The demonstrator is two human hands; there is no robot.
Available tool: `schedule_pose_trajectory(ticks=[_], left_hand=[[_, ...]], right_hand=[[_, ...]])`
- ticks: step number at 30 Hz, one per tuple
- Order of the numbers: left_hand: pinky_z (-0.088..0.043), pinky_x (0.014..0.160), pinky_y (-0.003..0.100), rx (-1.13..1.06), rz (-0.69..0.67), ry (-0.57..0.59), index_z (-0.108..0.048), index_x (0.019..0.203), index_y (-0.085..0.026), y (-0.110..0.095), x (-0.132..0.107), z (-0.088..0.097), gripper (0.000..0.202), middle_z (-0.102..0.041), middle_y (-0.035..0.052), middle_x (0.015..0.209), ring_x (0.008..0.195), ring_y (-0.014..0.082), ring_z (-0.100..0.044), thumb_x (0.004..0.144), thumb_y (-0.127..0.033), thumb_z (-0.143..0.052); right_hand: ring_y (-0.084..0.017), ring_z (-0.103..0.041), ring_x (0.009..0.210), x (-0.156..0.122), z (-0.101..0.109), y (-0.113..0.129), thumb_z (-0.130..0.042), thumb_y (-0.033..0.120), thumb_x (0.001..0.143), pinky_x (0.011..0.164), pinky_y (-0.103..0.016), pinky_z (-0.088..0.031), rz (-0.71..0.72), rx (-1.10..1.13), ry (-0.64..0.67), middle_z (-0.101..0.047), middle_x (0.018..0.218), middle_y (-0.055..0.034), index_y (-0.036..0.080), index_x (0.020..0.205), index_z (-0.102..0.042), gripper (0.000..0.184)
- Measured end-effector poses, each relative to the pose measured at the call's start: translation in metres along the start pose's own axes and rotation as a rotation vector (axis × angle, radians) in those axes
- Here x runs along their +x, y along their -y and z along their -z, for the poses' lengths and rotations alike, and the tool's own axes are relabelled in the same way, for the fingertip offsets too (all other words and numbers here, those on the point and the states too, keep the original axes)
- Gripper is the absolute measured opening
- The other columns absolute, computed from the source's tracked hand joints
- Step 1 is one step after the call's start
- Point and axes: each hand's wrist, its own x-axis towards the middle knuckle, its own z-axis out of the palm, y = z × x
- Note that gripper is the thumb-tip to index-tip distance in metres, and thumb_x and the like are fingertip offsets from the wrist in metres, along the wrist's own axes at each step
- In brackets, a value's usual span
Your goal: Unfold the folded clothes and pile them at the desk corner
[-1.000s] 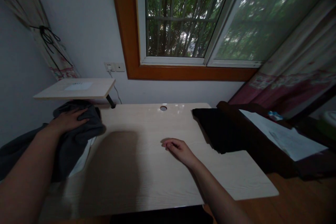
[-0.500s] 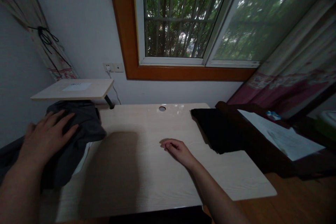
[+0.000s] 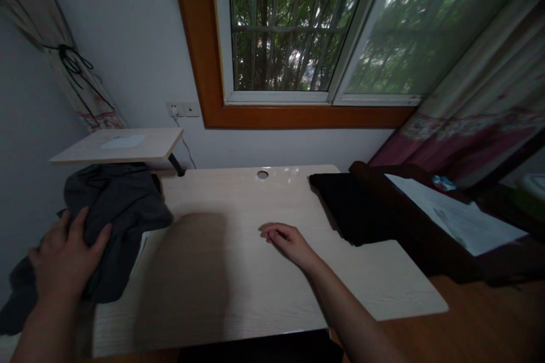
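A dark grey garment [image 3: 117, 210] lies crumpled over the left end of a pale wooden desk [image 3: 238, 289]. My left hand [image 3: 63, 258] lies on the garment's near part with fingers spread flat, open. My right hand [image 3: 286, 241] rests on the middle of the desk top, fingers loosely curled down against the wood, with nothing visible in it. A black folded cloth [image 3: 351, 207] lies on the desk's right side, a little beyond my right hand.
A small raised shelf [image 3: 119, 144] with a white paper stands above the garment. A dark wooden piece [image 3: 409, 210] with white sheets [image 3: 457, 215] borders the desk's right. Behind are a window [image 3: 298, 28], a wall socket [image 3: 183, 109] and curtains.
My left hand has slid back toward me along the grey garment, from its far top to its near part. My right hand has stayed put.
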Motion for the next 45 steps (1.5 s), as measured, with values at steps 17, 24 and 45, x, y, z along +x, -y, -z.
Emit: schedule_pose_trajectory(ticks=[17,24,45], left_hand=[[-0.039,0.119,0.045,-0.619,-0.745,0.271,-0.05,0.146,-0.026,-0.131,-0.01,-0.066,0.047,-0.045,0.0075,0.158,0.147,0.0235,-0.04,0.101,-0.038,-0.044],[-0.033,0.119,0.054,-0.429,-0.678,0.324,-0.052,0.147,-0.021,-0.14,-0.031,-0.116,0.052,-0.046,0.0107,0.157,0.149,0.0308,-0.035,0.101,-0.045,-0.041],[-0.034,0.119,0.053,-0.438,-0.698,0.321,-0.058,0.142,-0.025,-0.14,-0.032,-0.107,0.048,-0.05,0.0092,0.154,0.144,0.028,-0.044,0.102,-0.045,-0.041]], right_hand=[[-0.03,-0.056,0.122,-0.028,0.115,0.008,-0.055,0.039,0.093,0.107,-0.046,-0.043,0.116,-0.837,-0.624,-0.065,0.129,-0.0124,0.021,0.122,-0.069,0.037],[-0.043,-0.032,0.145,-0.067,0.176,-0.034,-0.057,0.053,0.087,0.115,-0.059,-0.026,-0.107,-1.462,-0.626,-0.041,0.156,-0.0235,0.009,0.149,-0.046,0.076],[-0.034,-0.069,0.107,-0.05,0.181,-0.008,-0.042,0.043,0.096,0.094,-0.045,-0.05,-0.231,-1.23,-0.767,-0.073,0.116,-0.02,0.011,0.123,-0.071,0.051]])
